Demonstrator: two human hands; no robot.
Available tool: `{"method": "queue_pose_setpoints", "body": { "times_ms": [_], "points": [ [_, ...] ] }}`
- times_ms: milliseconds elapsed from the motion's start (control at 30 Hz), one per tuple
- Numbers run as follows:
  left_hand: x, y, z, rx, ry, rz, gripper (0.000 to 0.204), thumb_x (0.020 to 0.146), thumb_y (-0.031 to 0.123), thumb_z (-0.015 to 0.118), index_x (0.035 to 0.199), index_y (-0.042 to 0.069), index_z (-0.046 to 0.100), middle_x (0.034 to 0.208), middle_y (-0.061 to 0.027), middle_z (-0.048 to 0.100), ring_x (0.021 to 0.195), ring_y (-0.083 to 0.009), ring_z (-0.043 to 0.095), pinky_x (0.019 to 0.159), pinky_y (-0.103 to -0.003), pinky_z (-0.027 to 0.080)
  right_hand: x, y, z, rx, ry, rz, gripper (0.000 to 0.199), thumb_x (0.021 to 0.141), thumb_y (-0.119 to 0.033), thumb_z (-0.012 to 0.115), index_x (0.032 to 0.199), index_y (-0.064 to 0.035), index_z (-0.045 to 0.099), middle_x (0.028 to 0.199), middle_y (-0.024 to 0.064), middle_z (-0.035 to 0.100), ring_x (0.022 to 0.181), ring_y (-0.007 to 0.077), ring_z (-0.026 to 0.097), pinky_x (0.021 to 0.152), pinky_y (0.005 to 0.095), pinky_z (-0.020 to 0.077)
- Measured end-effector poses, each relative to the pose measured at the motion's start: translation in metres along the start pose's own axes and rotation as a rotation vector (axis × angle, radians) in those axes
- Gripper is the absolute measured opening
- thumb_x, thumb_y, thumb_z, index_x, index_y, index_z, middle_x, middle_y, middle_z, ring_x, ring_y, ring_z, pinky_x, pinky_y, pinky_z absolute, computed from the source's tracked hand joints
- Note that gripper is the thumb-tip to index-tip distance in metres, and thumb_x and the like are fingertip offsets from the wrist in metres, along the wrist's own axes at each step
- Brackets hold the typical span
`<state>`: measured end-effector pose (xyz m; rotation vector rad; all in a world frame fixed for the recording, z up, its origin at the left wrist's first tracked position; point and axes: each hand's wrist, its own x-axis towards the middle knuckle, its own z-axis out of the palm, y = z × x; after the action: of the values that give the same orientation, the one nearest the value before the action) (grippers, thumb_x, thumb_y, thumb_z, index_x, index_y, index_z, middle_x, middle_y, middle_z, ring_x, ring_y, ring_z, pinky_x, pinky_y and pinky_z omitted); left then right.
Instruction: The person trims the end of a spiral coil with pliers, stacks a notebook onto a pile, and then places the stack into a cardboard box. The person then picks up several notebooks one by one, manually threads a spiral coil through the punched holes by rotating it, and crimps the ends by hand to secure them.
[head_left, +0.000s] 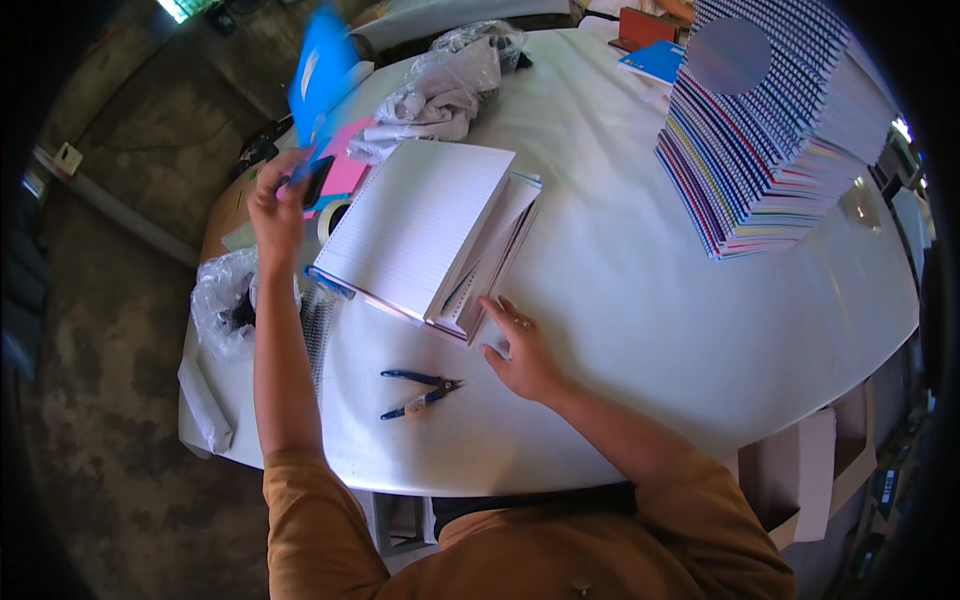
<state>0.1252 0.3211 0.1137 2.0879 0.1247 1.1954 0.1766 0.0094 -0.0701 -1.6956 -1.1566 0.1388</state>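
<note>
My left hand (278, 200) is raised at the far left of the table, closed on the lower end of a blue cover sheet (325, 75) that is smeared by motion. Just below the middle, my right hand (522, 352) is open, its fingertips at the near right corner of a stack of notebooks. On that stack lies an open notebook (420, 225) with lined white pages. Blue-handled cutting pliers (418, 393) rest on the white tabletop, left of my right hand. Beside my left hand are a dark phone-like object (320, 180) and a pink sheet (350, 160).
A tall stack of spiral notebooks (740, 150) stands at the right. Crumpled plastic wrap (440, 100) lies at the back, and a clear plastic bag (228, 300) at the left edge. A tape roll (330, 220) sits beside the open notebook. Cardboard boxes (800, 475) stand below the right edge.
</note>
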Motion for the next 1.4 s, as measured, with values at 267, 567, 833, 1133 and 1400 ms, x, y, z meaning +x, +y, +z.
{"method": "queue_pose_setpoints", "body": {
  "times_ms": [267, 567, 833, 1133, 1400],
  "points": [
    [-0.085, 0.089, 0.005, 0.442, -0.787, -0.241, 0.051, 0.076, 0.033, 0.057, 0.119, 0.007, 0.055, 0.123, -0.0147, 0.055, 0.116, -0.0303, 0.049, 0.098, -0.041, 0.037, 0.007, 0.003, 0.006, 0.138, 0.04, -0.033, 0.057, 0.078, -0.008, 0.062, 0.13, -0.0008, 0.039, 0.124, 0.0213, 0.05, 0.119, 0.0341, 0.045, 0.094, 0.0423, 0.037],
    [-0.1, 0.1, 0.072, 0.926, -0.715, -0.206, 0.043, 0.079, 0.039, 0.061, 0.096, -0.001, 0.06, 0.088, -0.0235, 0.062, 0.084, -0.0357, 0.062, 0.076, -0.042, 0.049, -0.016, -0.023, 0.016, -0.085, -0.18, -0.664, 0.047, 0.079, -0.014, 0.063, 0.124, -0.0126, 0.051, 0.126, 0.0087, 0.052, 0.111, 0.0232, 0.052, 0.09, 0.0371, 0.0399],
    [-0.064, 0.08, 0.033, 0.422, -0.719, -0.479, 0.039, 0.081, 0.027, 0.057, 0.105, -0.003, 0.062, 0.071, -0.0127, 0.06, 0.063, -0.0226, 0.055, 0.063, -0.035, 0.045, -0.044, -0.061, -0.007, -0.412, -0.511, -0.331, 0.042, 0.078, -0.023, 0.064, 0.117, -0.0127, 0.056, 0.119, 0.0041, 0.053, 0.112, 0.0274, 0.046, 0.091, 0.0412, 0.0358],
    [-0.062, 0.092, 0.04, 0.389, -0.724, -0.508, 0.037, 0.077, 0.022, 0.057, 0.1, -0.005, 0.064, 0.079, -0.0165, 0.062, 0.069, -0.0232, 0.059, 0.067, -0.033, 0.047, -0.04, 0.042, -0.153, -0.9, -0.053, 0.153, 0.038, 0.084, -0.024, 0.058, 0.117, -0.0048, 0.056, 0.118, 0.0097, 0.052, 0.107, 0.0314, 0.046, 0.088, 0.0454, 0.0363],
    [-0.112, 0.034, 0.03, 0.11, 0.071, -0.371, 0.037, 0.078, 0.018, 0.054, 0.105, -0.007, 0.059, 0.078, -0.0169, 0.065, 0.068, -0.0239, 0.062, 0.066, -0.035, 0.048, 0.063, 0.013, -0.106, -0.311, 0.063, 0.012, 0.042, 0.086, -0.029, 0.055, 0.121, -0.0056, 0.054, 0.125, 0.0157, 0.052, 0.116, 0.0317, 0.047, 0.096, 0.0402, 0.0365]
  ]
}}
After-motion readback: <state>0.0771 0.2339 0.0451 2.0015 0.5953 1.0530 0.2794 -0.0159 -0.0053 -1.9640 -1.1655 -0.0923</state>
